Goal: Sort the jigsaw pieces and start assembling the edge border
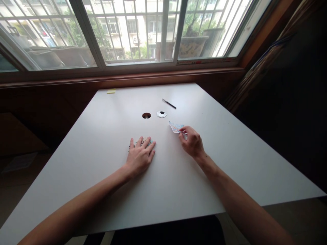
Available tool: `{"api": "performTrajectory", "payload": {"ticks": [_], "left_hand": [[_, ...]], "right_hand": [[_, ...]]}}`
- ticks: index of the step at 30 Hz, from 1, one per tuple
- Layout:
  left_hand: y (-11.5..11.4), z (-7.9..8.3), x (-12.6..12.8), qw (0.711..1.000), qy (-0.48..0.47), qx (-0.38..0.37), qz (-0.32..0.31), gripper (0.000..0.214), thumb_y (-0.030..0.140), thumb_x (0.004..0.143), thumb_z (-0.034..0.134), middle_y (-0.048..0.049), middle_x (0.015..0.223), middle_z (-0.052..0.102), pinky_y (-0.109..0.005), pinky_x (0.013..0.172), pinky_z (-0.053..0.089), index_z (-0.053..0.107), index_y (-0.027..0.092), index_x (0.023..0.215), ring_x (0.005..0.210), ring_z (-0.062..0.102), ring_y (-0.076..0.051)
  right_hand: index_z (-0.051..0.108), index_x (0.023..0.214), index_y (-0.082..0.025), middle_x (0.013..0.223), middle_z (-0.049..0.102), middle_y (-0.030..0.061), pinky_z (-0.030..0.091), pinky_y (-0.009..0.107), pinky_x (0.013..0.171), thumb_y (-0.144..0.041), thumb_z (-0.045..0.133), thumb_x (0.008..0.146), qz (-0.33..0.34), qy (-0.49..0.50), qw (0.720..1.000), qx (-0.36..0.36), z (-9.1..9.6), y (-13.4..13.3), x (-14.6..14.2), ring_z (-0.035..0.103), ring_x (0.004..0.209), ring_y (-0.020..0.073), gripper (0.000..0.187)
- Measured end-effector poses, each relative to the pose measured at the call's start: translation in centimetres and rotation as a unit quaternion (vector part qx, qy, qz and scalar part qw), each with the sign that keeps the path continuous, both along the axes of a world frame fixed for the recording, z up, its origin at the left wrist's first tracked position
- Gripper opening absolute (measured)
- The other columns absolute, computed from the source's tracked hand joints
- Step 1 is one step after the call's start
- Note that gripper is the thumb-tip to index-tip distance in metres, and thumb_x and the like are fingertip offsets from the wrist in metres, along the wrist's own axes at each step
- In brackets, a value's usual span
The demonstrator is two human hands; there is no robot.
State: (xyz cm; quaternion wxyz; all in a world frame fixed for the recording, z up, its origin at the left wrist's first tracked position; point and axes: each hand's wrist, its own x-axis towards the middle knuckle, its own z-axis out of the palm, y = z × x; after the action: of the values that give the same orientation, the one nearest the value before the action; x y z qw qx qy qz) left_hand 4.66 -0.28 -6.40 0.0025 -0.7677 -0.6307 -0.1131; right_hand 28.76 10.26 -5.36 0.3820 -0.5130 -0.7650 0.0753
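My left hand [140, 154] lies flat with its fingers spread over a small patterned piece [146, 140] on the white table. Most of that piece is hidden under the fingers, so its kind does not show; its edge looks speckled in blue, dark and cream. To the right, my right hand [191, 139] pinches a corner of a thin printed paper [175, 127] between thumb and fingers. The paper carries blue and orange markings and is tilted up above the tabletop.
A black pen [169, 103] lies beyond my right hand on the white table [102, 136]. Near the middle are a round cable hole [146, 116] and a silvery ring-shaped cover [161, 114]. Yellow sticky strips [111, 91] sit at the far left edge, before a barred window.
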Motion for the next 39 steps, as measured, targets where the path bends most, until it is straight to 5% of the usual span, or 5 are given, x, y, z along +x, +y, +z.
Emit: {"api": "performTrajectory", "payload": {"ticks": [9, 18, 26, 32, 39], "left_hand": [[-2.2, 0.0, -9.0, 0.998, -0.011, -0.001, 0.061, 0.045, 0.040, 0.103, 0.035, -0.0043, 0.158, 0.043, -0.063, 0.116, 0.030, 0.053, 0.034, 0.144, 0.146, 0.037, -0.035], [0.9, 1.2, -7.3, 0.997, 0.021, -0.036, -0.062, 0.066, 0.060, 0.099, 0.036, -0.0040, 0.164, 0.030, -0.057, 0.125, 0.001, 0.030, 0.030, 0.157, 0.153, 0.023, -0.032], [-2.0, 0.5, -13.5, 1.000, 0.007, -0.013, 0.015, 0.056, 0.050, 0.102, 0.035, -0.0041, 0.160, 0.037, -0.057, 0.124, -0.003, 0.037, 0.030, 0.155, 0.151, 0.030, -0.031], [-4.3, 2.3, -16.5, 0.994, -0.054, 0.063, 0.073, 0.051, 0.048, 0.101, 0.040, -0.0065, 0.158, 0.043, -0.055, 0.125, 0.006, 0.050, 0.026, 0.147, 0.148, 0.035, -0.030], [-5.0, 3.9, -20.2, 0.925, -0.193, 0.251, 0.209, 0.037, 0.035, 0.100, 0.039, -0.0077, 0.105, 0.074, -0.039, 0.098, 0.046, 0.071, 0.017, 0.101, 0.103, 0.066, -0.025]], "right_hand": [[0.060, 0.095, -0.022, 0.099, 0.072, 0.0072, 0.049, 0.034, 0.076, -0.023, 0.051, 0.087, -0.014, -0.010, 0.999, 0.028, 0.6, -0.7, -0.2, 0.066, 0.090, 0.0251, 0.013], [0.057, 0.096, -0.023, 0.105, 0.072, 0.0070, 0.051, 0.035, 0.081, -0.022, 0.049, 0.090, 0.014, -0.019, 0.996, 0.091, 0.9, -1.9, -1.8, 0.067, 0.094, 0.0242, 0.009], [0.057, 0.094, -0.024, 0.102, 0.075, 0.0046, 0.051, 0.032, 0.071, -0.022, 0.053, 0.089, 0.058, -0.052, 0.985, 0.155, 0.4, -2.4, -2.7, 0.070, 0.085, 0.0217, 0.006], [0.056, 0.091, -0.023, 0.096, 0.074, 0.0050, 0.045, 0.030, 0.065, -0.024, 0.050, 0.095, 0.102, -0.106, 0.975, 0.166, 3.1, -3.4, -8.3, 0.067, 0.080, 0.0194, 0.007], [0.059, 0.086, -0.023, 0.090, 0.071, 0.0063, 0.042, 0.030, 0.064, -0.020, 0.040, 0.099, 0.206, -0.187, 0.941, 0.193, 5.2, -5.6, -20.2, 0.060, 0.077, 0.0185, 0.023]]}}
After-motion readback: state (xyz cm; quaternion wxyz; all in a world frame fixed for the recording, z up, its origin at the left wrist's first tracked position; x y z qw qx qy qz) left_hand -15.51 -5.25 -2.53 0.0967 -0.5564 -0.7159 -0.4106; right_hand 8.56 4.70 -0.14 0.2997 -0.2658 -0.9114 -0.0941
